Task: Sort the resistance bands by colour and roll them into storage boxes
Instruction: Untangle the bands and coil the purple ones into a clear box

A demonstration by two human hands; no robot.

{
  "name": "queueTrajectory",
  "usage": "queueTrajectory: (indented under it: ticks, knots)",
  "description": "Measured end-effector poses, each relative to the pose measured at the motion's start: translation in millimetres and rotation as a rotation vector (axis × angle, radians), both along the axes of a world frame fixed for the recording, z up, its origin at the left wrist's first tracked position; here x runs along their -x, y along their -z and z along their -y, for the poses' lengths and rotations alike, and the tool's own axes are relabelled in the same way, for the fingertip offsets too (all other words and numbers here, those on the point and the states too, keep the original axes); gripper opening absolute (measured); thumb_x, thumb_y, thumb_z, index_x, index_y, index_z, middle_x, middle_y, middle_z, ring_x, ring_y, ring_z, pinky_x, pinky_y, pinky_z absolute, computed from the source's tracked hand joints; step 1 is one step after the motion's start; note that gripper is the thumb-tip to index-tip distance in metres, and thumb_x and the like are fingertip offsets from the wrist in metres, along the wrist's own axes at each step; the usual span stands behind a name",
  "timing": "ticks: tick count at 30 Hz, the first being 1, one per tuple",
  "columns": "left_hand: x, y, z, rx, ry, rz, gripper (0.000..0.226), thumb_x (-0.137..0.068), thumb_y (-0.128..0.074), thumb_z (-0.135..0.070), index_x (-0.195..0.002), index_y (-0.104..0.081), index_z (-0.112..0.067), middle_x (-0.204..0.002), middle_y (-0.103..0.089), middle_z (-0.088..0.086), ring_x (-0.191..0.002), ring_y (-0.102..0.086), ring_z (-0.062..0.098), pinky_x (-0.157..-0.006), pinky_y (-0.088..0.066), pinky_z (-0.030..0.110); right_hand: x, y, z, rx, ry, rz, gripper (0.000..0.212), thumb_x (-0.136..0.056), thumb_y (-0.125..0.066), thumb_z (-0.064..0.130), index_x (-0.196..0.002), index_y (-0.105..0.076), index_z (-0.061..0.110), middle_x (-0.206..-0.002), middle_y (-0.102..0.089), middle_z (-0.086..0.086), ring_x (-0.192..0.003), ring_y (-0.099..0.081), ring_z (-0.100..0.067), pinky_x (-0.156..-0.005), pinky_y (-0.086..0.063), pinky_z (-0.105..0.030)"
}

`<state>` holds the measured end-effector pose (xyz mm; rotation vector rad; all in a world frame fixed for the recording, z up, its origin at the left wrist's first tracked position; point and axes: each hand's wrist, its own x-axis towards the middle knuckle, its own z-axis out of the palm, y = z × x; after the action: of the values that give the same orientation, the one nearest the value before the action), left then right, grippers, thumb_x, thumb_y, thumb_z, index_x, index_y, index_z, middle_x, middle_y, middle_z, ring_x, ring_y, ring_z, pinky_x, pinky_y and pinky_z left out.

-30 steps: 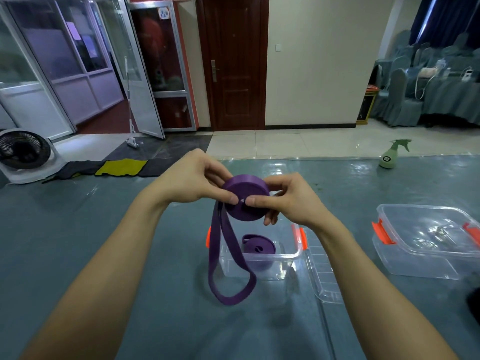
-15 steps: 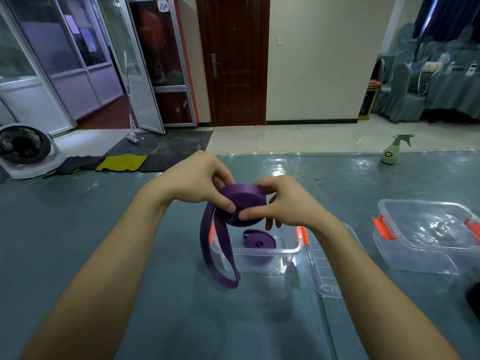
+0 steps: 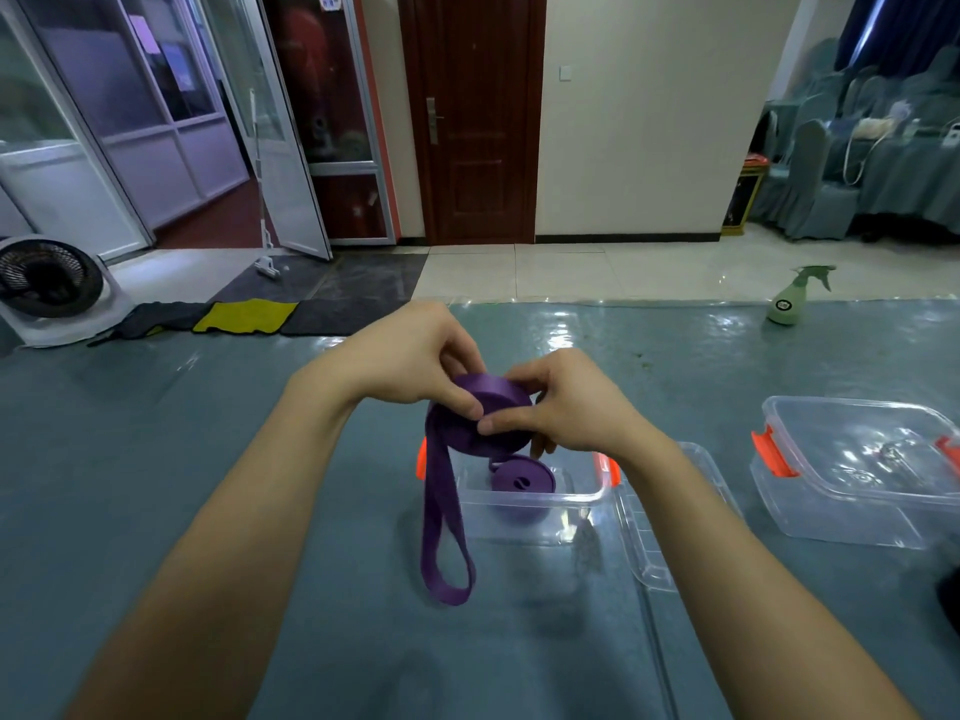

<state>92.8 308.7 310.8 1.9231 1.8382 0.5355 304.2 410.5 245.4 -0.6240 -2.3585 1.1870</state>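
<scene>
Head view, centre of frame: gripping the half-rolled purple band (image 3: 488, 426) from both sides. Left hand (image 3: 410, 366) curling over the top, thumb pressing on the outer wrap. Right hand (image 3: 566, 407) pinching the opposite edge, fingers tucking in behind. Clamping it this tightly, by the look of it, to stop the springy coil unwinding between turns. Letting the unrolled tail (image 3: 441, 543) dangle as a loop toward lower centre, brushing or just clearing the surface (image 3: 260, 433); cannot tell which. Working with both hands right above the open clear box (image 3: 587, 498), probably so as to drop the finished roll straight in. Already lying inside that box, flat on the bottom: one rolled purple band (image 3: 522, 478). Lying just beside the box, on its right: a clear lid (image 3: 649, 537). Sitting well apart at the right of the frame: a second clear box (image 3: 831, 517) with orange latches, lid on. Showing nothing coloured inside, though glare is hiding part of it.
</scene>
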Motion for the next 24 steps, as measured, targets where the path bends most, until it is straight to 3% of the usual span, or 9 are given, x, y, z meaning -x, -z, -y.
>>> queueTrajectory:
  ticks: [3,5,8,10,13,16,18,21,24]
  knots:
    - [11.0,6.4,6.4,-0.007,-0.043,0.188,0.044,-0.071,-0.103,-0.021,-0.111,-0.085,-0.020,-0.096,-0.086,-0.005,-0.092,-0.083,0.014,-0.091,-0.068,0.039,-6.2,6.0,-1.8,0.144,0.034,-0.134,0.030,-0.075,-0.099,0.040,-0.098,-0.086,0.026,-0.079,-0.082,-0.004,-0.051,-0.074,-0.030,-0.047,-0.056,-0.028]
    - [13.4,11.3,9.2,0.017,-0.048,0.219,0.040,-0.073,-0.102,-0.018,-0.109,-0.085,-0.018,-0.096,-0.086,-0.001,-0.092,-0.084,0.018,-0.092,-0.067,0.045,-9.7,10.3,-0.6,0.209,0.019,-0.149,0.030,-0.075,-0.099,0.039,-0.098,-0.086,0.027,-0.082,-0.082,-0.004,-0.051,-0.073,-0.031,-0.048,-0.056,-0.028]
    - [4.7,10.6,2.9,0.062,-0.016,0.021,0.033,-0.070,-0.103,-0.026,-0.098,-0.087,-0.025,-0.085,-0.084,-0.008,-0.083,-0.083,0.011,-0.087,-0.068,0.046,-3.3,10.9,5.4,0.133,-0.008,0.003,0.037,-0.068,-0.101,0.049,-0.094,-0.083,0.030,-0.087,-0.082,0.004,-0.055,-0.076,-0.026,-0.047,-0.055,-0.027]
    - [-0.6,6.1,-0.6,0.055,0.007,-0.069,0.033,-0.068,-0.103,-0.030,-0.097,-0.087,-0.027,-0.082,-0.083,-0.012,-0.081,-0.081,0.006,-0.084,-0.068,0.045,2.8,12.5,6.8,0.035,0.013,0.064,0.040,-0.066,-0.100,0.053,-0.092,-0.083,0.028,-0.079,-0.081,0.003,-0.053,-0.076,-0.023,-0.047,-0.057,-0.030]
    - [9.7,3.1,2.4,0.043,-0.024,0.080,0.043,-0.068,-0.104,-0.026,-0.107,-0.086,-0.026,-0.091,-0.085,-0.009,-0.088,-0.083,0.009,-0.091,-0.067,0.043,-1.4,15.2,3.5,0.117,0.079,-0.048,0.033,-0.069,-0.100,0.046,-0.092,-0.086,0.027,-0.072,-0.080,-0.004,-0.052,-0.076,-0.027,-0.049,-0.059,-0.032]
    - [21.3,6.2,10.0,0.028,-0.045,0.177,0.040,-0.071,-0.103,-0.022,-0.108,-0.086,-0.021,-0.096,-0.086,-0.003,-0.093,-0.084,0.016,-0.097,-0.066,0.047,-12.0,16.9,0.3,0.251,0.077,-0.174,0.030,-0.073,-0.101,0.037,-0.096,-0.087,0.024,-0.079,-0.082,-0.008,-0.052,-0.074,-0.032,-0.046,-0.056,-0.027]
    - [19.5,8.9,11.3,0.026,-0.045,0.191,0.035,-0.073,-0.102,-0.020,-0.105,-0.087,-0.019,-0.094,-0.086,-0.001,-0.091,-0.084,0.018,-0.095,-0.066,0.048,-13.5,14.4,1.7,0.269,0.036,-0.147,0.038,-0.071,-0.101,0.043,-0.100,-0.085,0.025,-0.085,-0.083,-0.006,-0.054,-0.075,-0.033,-0.046,-0.056,-0.028]
    - [9.7,6.6,7.6,0.047,-0.011,0.090,0.031,-0.073,-0.102,-0.020,-0.100,-0.087,-0.019,-0.087,-0.085,-0.004,-0.085,-0.083,0.014,-0.092,-0.067,0.047,-8.0,12.4,5.4,0.145,0.037,0.017,0.060,-0.054,-0.098,0.068,-0.098,-0.082,0.030,-0.080,-0.082,0.000,-0.058,-0.078,-0.026,-0.048,-0.059,-0.036]
    - [5.9,1.4,6.8,0.012,-0.010,0.091,0.033,-0.073,-0.102,-0.020,-0.103,-0.087,-0.020,-0.088,-0.085,-0.006,-0.086,-0.083,0.012,-0.090,-0.068,0.041,-5.8,17.1,5.7,0.156,0.100,-0.013,0.050,-0.056,-0.098,0.065,-0.088,-0.083,0.030,-0.073,-0.080,-0.004,-0.055,-0.076,-0.029,-0.047,-0.056,-0.035]
